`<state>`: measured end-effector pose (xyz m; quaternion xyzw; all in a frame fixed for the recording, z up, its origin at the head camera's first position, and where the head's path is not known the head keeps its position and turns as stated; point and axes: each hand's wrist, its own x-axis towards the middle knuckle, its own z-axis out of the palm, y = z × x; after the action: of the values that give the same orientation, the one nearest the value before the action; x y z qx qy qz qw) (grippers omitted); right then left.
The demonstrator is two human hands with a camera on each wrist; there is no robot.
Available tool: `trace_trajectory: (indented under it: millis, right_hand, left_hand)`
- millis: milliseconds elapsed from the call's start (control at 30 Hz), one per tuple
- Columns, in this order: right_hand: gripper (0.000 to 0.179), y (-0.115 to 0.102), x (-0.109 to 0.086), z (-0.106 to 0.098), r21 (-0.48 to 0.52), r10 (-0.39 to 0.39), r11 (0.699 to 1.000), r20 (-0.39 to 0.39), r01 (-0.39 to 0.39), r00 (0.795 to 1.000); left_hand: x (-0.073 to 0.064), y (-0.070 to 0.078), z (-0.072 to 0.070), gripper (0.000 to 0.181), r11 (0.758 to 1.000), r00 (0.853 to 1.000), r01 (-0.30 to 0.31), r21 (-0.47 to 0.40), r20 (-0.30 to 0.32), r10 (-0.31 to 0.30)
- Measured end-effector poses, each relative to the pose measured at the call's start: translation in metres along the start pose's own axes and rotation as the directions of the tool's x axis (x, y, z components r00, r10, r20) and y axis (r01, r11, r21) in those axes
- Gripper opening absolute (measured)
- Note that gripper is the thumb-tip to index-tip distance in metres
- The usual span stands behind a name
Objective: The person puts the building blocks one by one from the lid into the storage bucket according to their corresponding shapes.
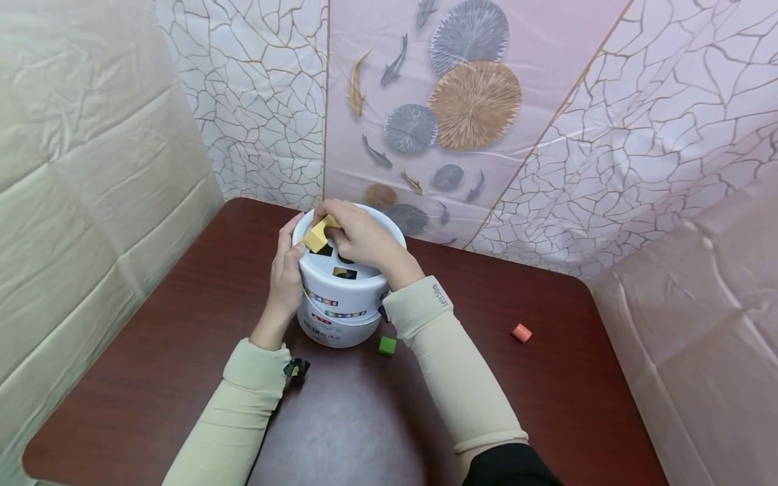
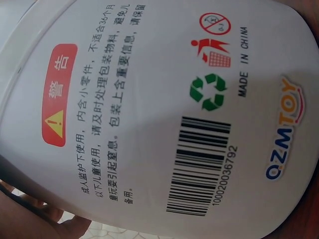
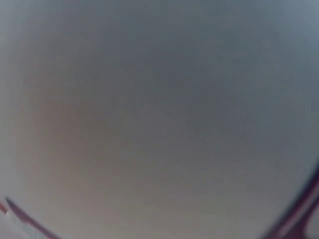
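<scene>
A yellow block (image 1: pixel 316 238) is pinched in my right hand (image 1: pixel 360 236), over the shape-holed white lid (image 1: pixel 367 273) of a white toy bucket (image 1: pixel 340 331). The block sits tilted above a dark opening near the lid's left side; other openings show beside it. My left hand (image 1: pixel 286 273) holds the bucket's left side, its thumb near the rim. In the left wrist view the bucket wall (image 2: pixel 149 164) fills most of the picture, with printed warnings and a barcode, and fingers (image 2: pixel 75 226) lie against it at lower left. A blurred pale surface fills the right wrist view.
On the dark red-brown table (image 1: pixel 200 324), a green block (image 1: pixel 387 345) lies just right of the bucket's base. Farther right lies a small orange-red block (image 1: pixel 521 333). Patterned cloth (image 1: pixel 261 101) hangs behind the table, and pale cloth (image 1: pixel 73 202) covers the sides.
</scene>
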<state>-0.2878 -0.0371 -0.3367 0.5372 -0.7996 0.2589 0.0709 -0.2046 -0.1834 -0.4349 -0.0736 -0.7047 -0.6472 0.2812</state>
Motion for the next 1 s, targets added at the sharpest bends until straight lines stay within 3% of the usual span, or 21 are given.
trace_trajectory:
  millis: [333, 800, 1000]
  right_hand:
    - [0.026, -0.0023, -0.0025, -0.0027, 0.021, -0.051, 0.998, -0.014, 0.052, 0.999]
    - [0.023, -0.0031, -0.0024, -0.0016, -0.004, -0.016, 1.0, 0.003, 0.016, 1.0]
    - [0.025, -0.0025, -0.003, -0.001, 0.03, -0.041, 0.999, -0.002, 0.041, 0.999]
  left_hand:
    - [0.0004, 0.0001, 0.0002, 0.064, 1.0, 1.0, -0.005, 0.006, 0.004, 0.005]
    - [0.0009, 0.0004, -0.0009, 0.061, 1.0, 1.0, -0.016, 0.014, 0.002, 0.016]
    - [-0.0002, -0.0006, -0.002, 0.061, 1.0, 1.0, -0.013, 0.007, 0.009, 0.013]
